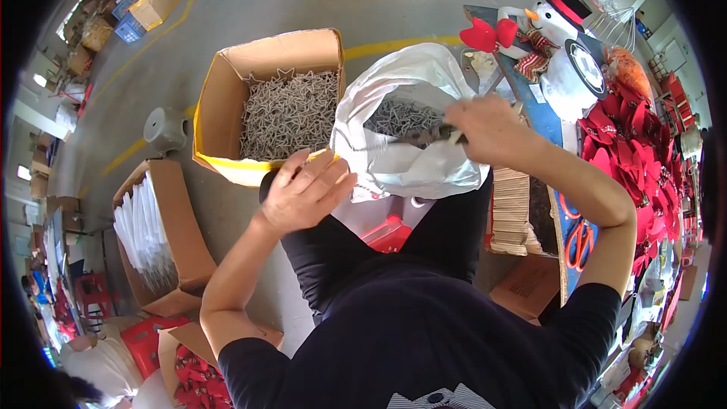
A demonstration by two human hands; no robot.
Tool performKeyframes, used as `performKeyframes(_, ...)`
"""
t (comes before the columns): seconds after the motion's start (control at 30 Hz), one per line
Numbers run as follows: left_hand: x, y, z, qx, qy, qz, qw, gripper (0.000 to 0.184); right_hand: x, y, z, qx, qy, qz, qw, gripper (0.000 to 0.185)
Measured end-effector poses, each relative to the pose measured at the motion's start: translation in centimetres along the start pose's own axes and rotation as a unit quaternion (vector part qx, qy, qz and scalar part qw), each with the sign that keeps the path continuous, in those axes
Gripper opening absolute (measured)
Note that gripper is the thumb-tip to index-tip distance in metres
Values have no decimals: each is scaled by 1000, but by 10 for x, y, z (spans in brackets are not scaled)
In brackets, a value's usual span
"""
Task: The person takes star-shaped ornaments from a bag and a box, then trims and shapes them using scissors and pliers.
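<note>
A white plastic bag [424, 170] stands open in front of me, with many small dark grey metal-looking pieces [405, 117] inside. To its left, a cardboard box [280, 53] holds a heap of silvery star-shaped pieces [291, 113]. My left hand [307, 189] lies at the box's near right corner beside the bag's rim, its fingers apart and slightly bent. Over the bag's right rim, my right hand [492, 132] has its fingers closed. Something greyish and blurred reaches from it into the bag; its kind cannot be made out.
On the right, a blue table [556, 132] bears a snowman figure [556, 19], red cloth flowers [628, 151] and orange-handled scissors [580, 242]. A stack of cardboard pieces [511, 212] is beside it. Left are a grey stool [165, 130] and a carton [185, 235] of white plastic-wrapped items.
</note>
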State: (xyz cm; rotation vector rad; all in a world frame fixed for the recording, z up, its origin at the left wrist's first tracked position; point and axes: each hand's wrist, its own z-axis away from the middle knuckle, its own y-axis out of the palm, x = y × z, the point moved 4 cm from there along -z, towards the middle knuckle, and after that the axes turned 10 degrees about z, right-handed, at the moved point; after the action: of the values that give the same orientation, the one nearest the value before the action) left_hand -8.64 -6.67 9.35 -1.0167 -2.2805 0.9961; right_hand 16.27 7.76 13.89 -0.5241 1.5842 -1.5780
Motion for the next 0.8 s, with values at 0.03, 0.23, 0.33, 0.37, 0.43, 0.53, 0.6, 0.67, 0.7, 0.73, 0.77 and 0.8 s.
performKeyframes(0.03, -7, 5, 3, 35, -39, 47, 998, 28, -8, -2, -1, -118, -8, 60, 991, 33)
performKeyframes(0.23, 0, -31, -12, -138, -156, 213, 955, 24, 2, -34, 7, -393, -67, 264, 878, 33)
performKeyframes(0.33, 39, -34, -25, -117, -448, 477, 747, 30, 9, -35, 9, -414, -101, 285, 859, 34)
performKeyframes(0.37, 51, -8, -18, -73, -440, 627, 638, 39, 12, -35, 11, -417, -112, 286, 855, 35)
performKeyframes(0.43, 55, 58, 11, 7, -400, 824, 402, 59, 17, -36, 13, -418, -116, 271, 859, 39)
performKeyframes(0.53, 8, 111, 0, 56, -324, 923, 197, 75, 22, -35, 18, -417, -114, 261, 863, 39)
performKeyframes(0.6, -15, 109, -21, 57, -224, 965, 127, 56, 20, -28, 23, -404, -114, 253, 872, 39)
performKeyframes(0.67, -15, 135, -2, 20, -202, 969, 145, 48, 18, -23, 29, -381, -111, 272, 877, 38)
performKeyframes(0.7, -13, 138, 1, 41, -250, 946, 204, 44, 17, -21, 32, -370, -111, 280, 879, 38)
performKeyframes(0.73, -12, 135, -2, 67, -296, 917, 257, 39, 17, -19, 35, -359, -110, 289, 881, 38)
performKeyframes(0.77, -7, 129, 2, 131, -393, 838, 354, 35, 18, -16, 37, -345, -114, 307, 880, 36)
performKeyframes(0.8, -3, 121, 0, 192, -478, 735, 442, 30, 20, -11, 40, -326, -106, 309, 887, 36)
